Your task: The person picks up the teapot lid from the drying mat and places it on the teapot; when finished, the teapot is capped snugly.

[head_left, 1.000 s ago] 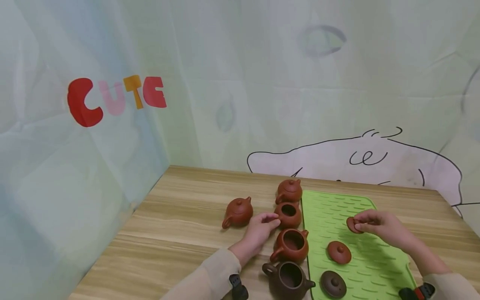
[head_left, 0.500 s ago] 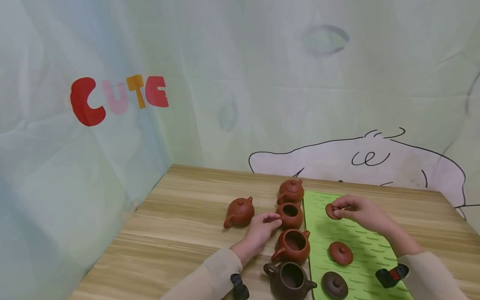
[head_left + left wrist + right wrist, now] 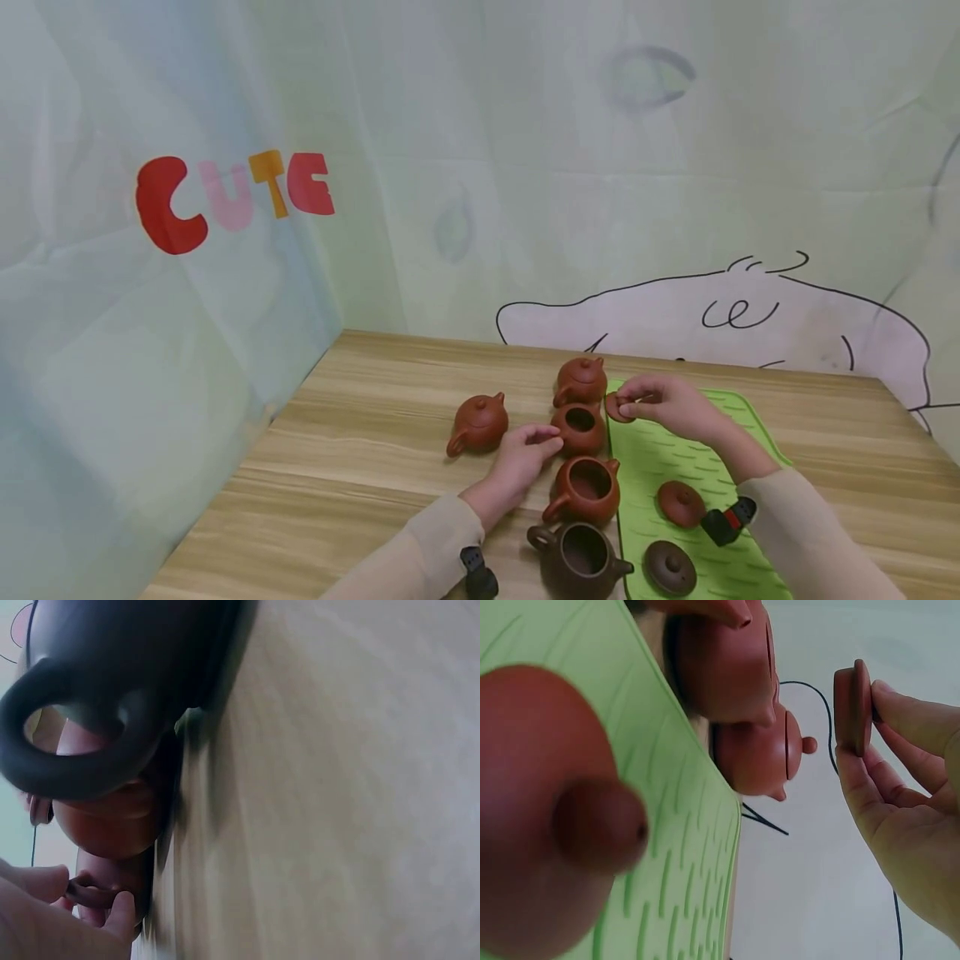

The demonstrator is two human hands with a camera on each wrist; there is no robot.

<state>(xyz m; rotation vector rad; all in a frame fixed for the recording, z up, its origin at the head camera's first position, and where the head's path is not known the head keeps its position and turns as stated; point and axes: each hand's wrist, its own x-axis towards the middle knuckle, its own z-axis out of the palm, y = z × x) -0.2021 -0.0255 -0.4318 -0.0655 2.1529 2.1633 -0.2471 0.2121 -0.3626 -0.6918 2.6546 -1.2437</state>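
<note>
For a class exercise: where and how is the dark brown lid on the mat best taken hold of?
Pinch the dark brown lid by its knob, probably best from above and the right: it lies knob up, with the dark teapot's spout close on its left.

Loads of room on the wood-grain tabletop (image 3: 337, 425) left of the lone, lidded reddish-brown clay teapot (image 3: 480, 425). Gap between that and the tight row of round brown clay teapots (image 3: 591, 511)? Left hand (image 3: 517, 465) plugs the near end.
</note>
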